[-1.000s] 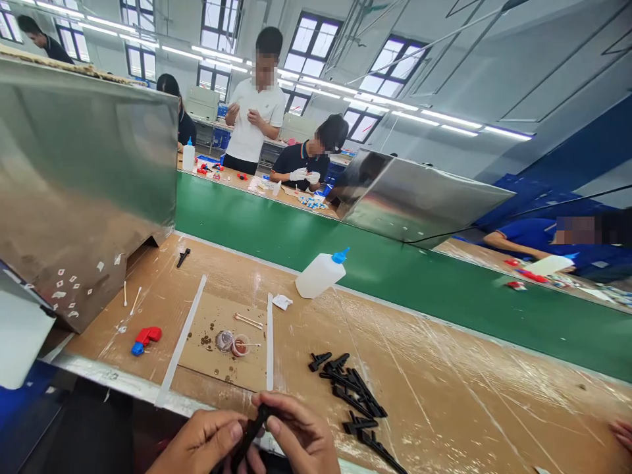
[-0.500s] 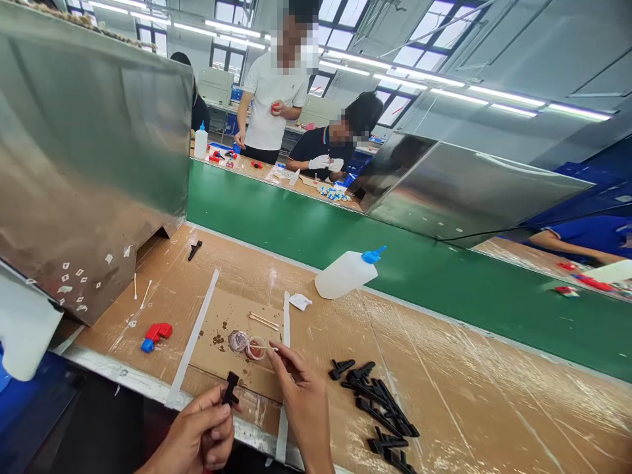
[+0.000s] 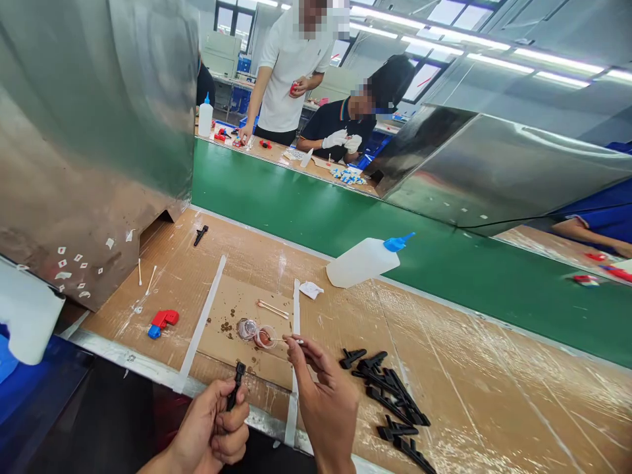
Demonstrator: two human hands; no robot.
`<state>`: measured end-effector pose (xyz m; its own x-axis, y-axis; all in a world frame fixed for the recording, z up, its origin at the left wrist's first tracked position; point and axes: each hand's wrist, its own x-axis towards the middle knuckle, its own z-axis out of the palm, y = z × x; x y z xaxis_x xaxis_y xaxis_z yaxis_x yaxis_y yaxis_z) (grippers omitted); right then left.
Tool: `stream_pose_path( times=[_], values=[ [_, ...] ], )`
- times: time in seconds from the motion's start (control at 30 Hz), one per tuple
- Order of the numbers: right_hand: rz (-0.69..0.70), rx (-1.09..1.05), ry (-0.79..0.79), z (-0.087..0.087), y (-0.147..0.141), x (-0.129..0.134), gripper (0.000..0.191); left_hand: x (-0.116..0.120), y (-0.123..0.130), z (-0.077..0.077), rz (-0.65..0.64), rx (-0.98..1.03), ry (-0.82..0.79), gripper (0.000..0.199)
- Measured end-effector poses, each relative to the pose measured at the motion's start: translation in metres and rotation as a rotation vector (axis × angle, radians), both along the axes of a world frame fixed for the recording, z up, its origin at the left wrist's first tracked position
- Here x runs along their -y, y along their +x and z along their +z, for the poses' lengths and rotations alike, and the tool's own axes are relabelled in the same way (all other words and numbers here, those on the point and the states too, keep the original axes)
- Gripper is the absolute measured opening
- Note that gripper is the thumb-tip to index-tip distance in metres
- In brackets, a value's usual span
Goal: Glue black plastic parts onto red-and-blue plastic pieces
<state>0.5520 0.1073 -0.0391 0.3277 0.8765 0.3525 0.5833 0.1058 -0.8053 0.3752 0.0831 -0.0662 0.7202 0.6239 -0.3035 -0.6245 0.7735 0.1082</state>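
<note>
A small black plastic part (image 3: 238, 378) stands up from my left hand (image 3: 210, 424), whose fingers are wrapped round its lower end. My right hand (image 3: 326, 398) pinches a thin swab (image 3: 280, 340) between thumb and fingertips. The swab's far end reaches into a small round cup with reddish contents (image 3: 265, 337). Touching that cup on its left is a second clear cup (image 3: 247, 328). Both stand on a stained cardboard sheet (image 3: 222, 347) between two strips of white tape. Two more swabs (image 3: 273, 309) lie on the sheet behind the cups.
Several black parts (image 3: 395, 395) lie right of my right hand. A white bottle with blue nozzle (image 3: 363, 262) lies tilted near the green belt (image 3: 296, 210). A red and blue piece (image 3: 162, 322) sits left. A metal panel (image 3: 99, 145) rises at left. People work across the belt.
My left hand has turned the black part more upright. The swab's tip has gone into the reddish cup. The view has shifted, and the standing person across has reached down to the table.
</note>
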Motion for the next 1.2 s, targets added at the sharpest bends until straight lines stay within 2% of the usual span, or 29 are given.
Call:
stream_pose_path(
  times=[0.2,0.47,0.9,1.2],
  values=[
    [-0.127,-0.144,0.002,-0.012,0.0,0.005,0.027,-0.003,-0.002,0.011,-0.001,-0.096,0.001,0.027],
    [-0.254,-0.34,0.081,0.004,-0.013,0.007,0.018,-0.002,-0.003,0.014,-0.007,-0.165,0.031,0.025],
    [-0.263,-0.324,0.075,-0.004,-0.019,0.006,0.024,0.0,-0.001,0.013,-0.009,-0.162,0.052,0.023],
    [-0.264,-0.332,0.111,0.001,-0.023,0.016,0.019,-0.001,-0.003,0.016,-0.014,-0.141,0.047,0.025]
  ],
)
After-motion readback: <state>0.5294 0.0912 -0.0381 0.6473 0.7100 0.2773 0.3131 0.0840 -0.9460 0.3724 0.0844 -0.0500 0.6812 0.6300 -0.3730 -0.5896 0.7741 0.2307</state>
